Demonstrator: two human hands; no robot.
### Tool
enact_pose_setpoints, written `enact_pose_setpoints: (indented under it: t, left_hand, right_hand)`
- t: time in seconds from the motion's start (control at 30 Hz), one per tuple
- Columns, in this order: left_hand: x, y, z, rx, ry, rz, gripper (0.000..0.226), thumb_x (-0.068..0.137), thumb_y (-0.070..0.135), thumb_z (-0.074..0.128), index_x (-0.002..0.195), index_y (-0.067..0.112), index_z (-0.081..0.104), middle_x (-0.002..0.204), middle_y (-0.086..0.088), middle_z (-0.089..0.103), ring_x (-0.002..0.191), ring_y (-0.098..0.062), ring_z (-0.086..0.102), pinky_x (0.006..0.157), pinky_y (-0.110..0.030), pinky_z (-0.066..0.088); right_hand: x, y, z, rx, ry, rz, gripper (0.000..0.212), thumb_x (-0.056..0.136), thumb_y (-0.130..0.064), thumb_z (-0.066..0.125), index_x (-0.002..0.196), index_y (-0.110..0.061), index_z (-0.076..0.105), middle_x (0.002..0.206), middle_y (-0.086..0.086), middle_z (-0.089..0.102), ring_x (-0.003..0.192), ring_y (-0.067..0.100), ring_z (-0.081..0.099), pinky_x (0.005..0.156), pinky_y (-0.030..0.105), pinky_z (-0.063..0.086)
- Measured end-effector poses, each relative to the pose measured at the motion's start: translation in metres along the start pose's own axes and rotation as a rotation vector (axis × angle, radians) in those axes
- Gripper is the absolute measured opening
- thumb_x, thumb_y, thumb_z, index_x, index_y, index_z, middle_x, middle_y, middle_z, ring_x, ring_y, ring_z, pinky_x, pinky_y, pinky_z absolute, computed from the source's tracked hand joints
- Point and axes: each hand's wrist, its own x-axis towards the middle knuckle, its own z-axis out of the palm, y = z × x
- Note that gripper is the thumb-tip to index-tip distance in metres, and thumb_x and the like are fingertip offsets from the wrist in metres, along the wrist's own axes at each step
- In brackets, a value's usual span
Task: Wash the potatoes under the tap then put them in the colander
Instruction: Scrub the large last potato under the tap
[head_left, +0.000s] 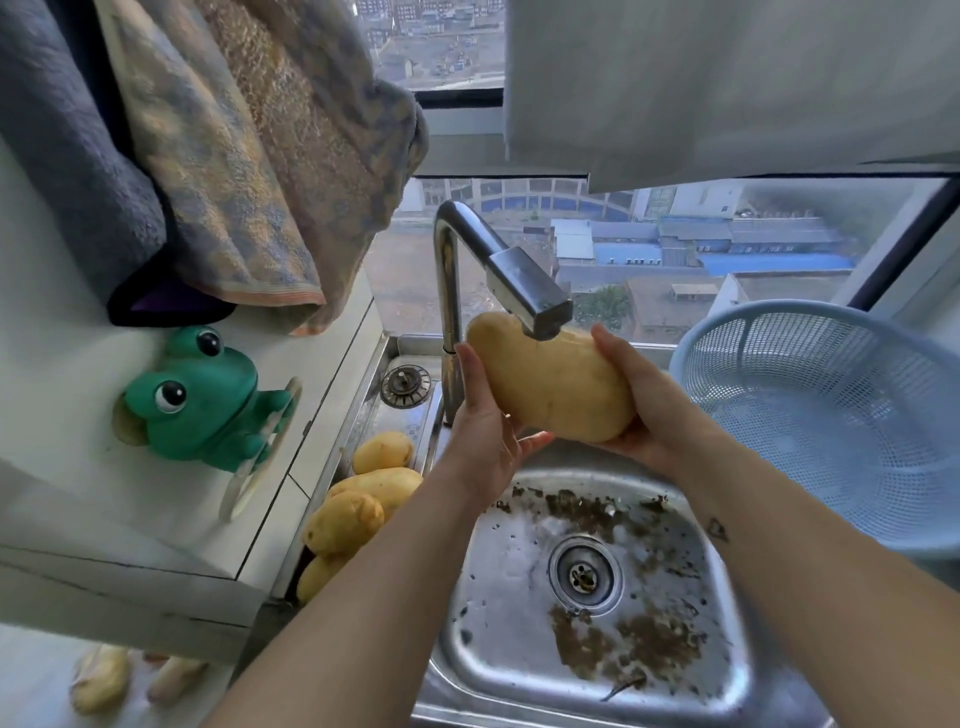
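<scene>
Dirt-flecked steel sink (498, 597) nearest. Above it the right hand (649, 410) has its grip clamped round a large yellow oblong potato (556, 389), with the left hand (485, 431) flat against its end (fingers straight). The potato is just under the chrome tap (519, 280); a pile of yellow potatoes (358, 509) lies left, and a pale blue plastic mesh colander (779, 364) is right.

Head camera looks steeply down, close over the sink (467, 670).

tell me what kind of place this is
Most likely a home kitchen, high up in a building: a steel sink with a tap, a potato held under it, a blue colander beside the sink, and a window looking down on rooftops.
</scene>
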Motion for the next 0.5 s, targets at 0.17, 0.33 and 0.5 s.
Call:
enact_pose_setpoints:
  t: [0.17, 0.33, 0.5]
  left_hand:
    - [0.010, 0.008, 0.020, 0.029, 0.047, -0.140, 0.091, 0.067, 0.086, 0.034, 0.128, 0.022, 0.055, 0.120, -0.013, 0.066, 0.108, -0.033, 0.064, 0.085, -0.055, 0.055]
    - [0.015, 0.016, 0.028, 0.132, 0.002, -0.298, 0.103, 0.060, 0.088, 0.030, 0.130, 0.016, 0.052, 0.122, -0.018, 0.063, 0.109, -0.039, 0.062, 0.085, -0.062, 0.052]
    - [0.016, 0.019, 0.011, 0.049, 0.051, -0.358, 0.096, 0.074, 0.089, 0.022, 0.118, 0.014, 0.064, 0.101, -0.015, 0.073, 0.095, -0.031, 0.067, 0.064, -0.044, 0.058]
  right_hand:
    - [-0.022, -0.019, -0.025, -0.405, -0.035, -0.078, 0.077, 0.054, -0.061, 0.076, 0.107, -0.007, 0.065, 0.093, 0.008, 0.075, 0.081, 0.020, 0.073, 0.070, 0.034, 0.059]
    - [-0.035, -0.023, -0.014, -0.815, 0.030, -0.288, 0.076, 0.058, -0.066, 0.067, 0.120, -0.023, 0.056, 0.098, -0.003, 0.067, 0.071, 0.008, 0.067, 0.053, 0.011, 0.048]
    - [-0.036, -0.013, 0.021, -1.302, 0.268, -0.593, 0.073, 0.081, -0.067, 0.057, 0.141, -0.029, 0.039, 0.125, 0.002, 0.059, 0.107, 0.022, 0.058, 0.084, 0.034, 0.046]
